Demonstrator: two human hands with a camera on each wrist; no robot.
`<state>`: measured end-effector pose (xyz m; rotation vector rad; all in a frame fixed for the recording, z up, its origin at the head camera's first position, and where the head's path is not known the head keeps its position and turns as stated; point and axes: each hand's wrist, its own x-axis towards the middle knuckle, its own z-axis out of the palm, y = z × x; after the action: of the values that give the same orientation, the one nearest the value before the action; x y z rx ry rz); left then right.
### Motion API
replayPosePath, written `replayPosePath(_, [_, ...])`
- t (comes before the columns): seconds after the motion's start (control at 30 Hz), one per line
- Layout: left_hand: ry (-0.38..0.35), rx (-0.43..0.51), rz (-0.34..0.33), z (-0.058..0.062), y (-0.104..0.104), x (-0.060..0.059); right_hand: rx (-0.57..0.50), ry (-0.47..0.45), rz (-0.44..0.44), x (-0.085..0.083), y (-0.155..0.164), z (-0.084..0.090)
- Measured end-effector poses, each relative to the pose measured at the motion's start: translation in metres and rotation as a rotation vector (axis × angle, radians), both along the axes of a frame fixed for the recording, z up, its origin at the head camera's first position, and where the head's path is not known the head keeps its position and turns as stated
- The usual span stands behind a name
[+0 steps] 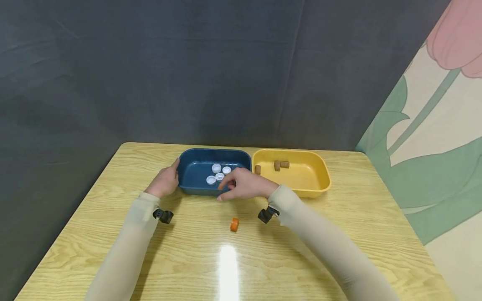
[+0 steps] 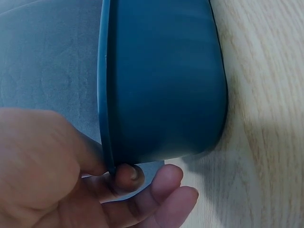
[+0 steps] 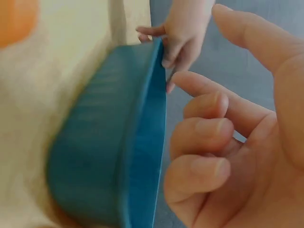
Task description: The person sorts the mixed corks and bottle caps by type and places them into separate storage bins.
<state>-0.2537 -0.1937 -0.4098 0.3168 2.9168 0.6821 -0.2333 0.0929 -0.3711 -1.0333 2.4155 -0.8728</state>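
My left hand [image 1: 165,179] pinches the rim at the left end of a blue plastic bin [image 1: 196,190]. In the left wrist view its thumb and a finger meet at the corner of the rim. Several white bottle caps [image 1: 211,180] lie inside the bin. Over the bin's front right rim is my right hand [image 1: 244,184], its fingers loosely bent and the thumb apart. Nothing is between them in the right wrist view. An orange cap-like piece [image 1: 234,224] sits on the table in front of the bin, below the right hand.
A yellow bin [image 1: 305,193] stands right beside the blue one, with brown corks [image 1: 284,164] in it. Both bins are near the back edge of the wooden table [image 1: 188,259]. Behind hangs a dark grey cloth [image 1: 226,75].
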Motion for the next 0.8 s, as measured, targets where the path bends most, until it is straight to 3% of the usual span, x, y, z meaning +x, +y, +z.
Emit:
replayPosePath(0.33, [0.01, 0.003, -0.002, 0.001, 0.001, 0.002, 0.121, -0.015, -0.094, 0.03, 0.012, -0.03])
replayPosePath(0.53, [0.013, 0.01, -0.011, 0.002, 0.0, 0.002, 0.247, 0.057, -0.131, 0.038, 0.012, -0.043])
replayPosePath(0.8, [0.011, 0.017, -0.008, -0.001, -0.001, 0.001, 0.294, 0.072, -0.126, 0.044, 0.01, -0.052])
